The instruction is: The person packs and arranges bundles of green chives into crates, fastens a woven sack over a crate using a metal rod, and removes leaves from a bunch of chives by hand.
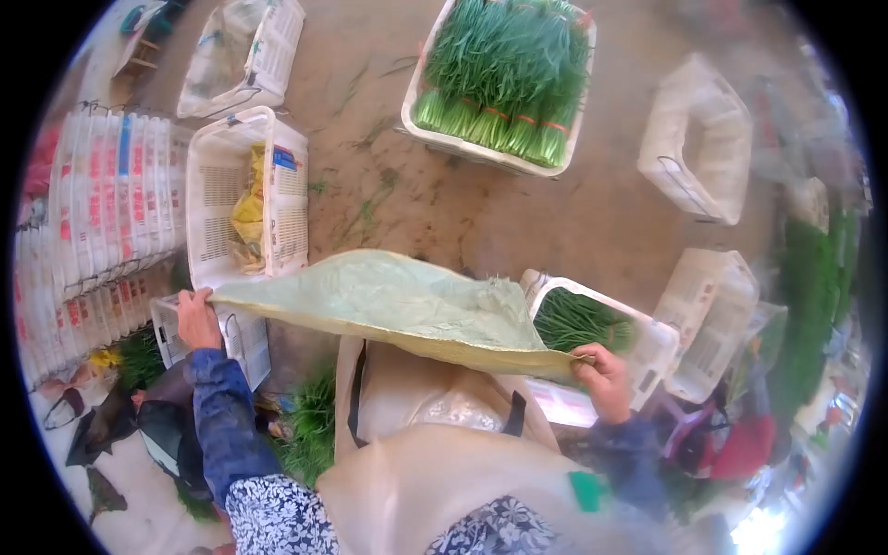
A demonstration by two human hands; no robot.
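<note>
**Above the beige apron (388,495), a pale green sheet (398,296) opened wide, not yet set down**

Across the near middle of the scene, stretched from left to right, yellowish along the near edge and a little crumpled toward the right. At the left corner, the left hand (197,319), closed in a pinch; at the right corner, the right hand (606,379), gripping likewise. Single layer or mouth of a sack: impossible to tell from here.

As for progress, opening-out largely done, to judge by the full width. Placement apparently outstanding, with both corners gripped and no greens on top.

At the far middle, a white plastic crate (462,148) full of banded bundles of leafy greens (504,74), stalk ends toward the near side; filling there seemingly complete. At near right, partly hidden behind the sheet, a second crate (659,340) with slender greens (573,319) inside; amount hard to judge. At near left, beside the blue sleeve (222,416), a pile of loose greens (310,416), seemingly unpacked.

Farther left, a tall crate (289,213) with a yellow plastic bag (248,213) inside, just beside stacked crates (116,194). On the brown floor (361,139), scattered leaf scraps (370,199), apparently left from earlier handling.
</note>
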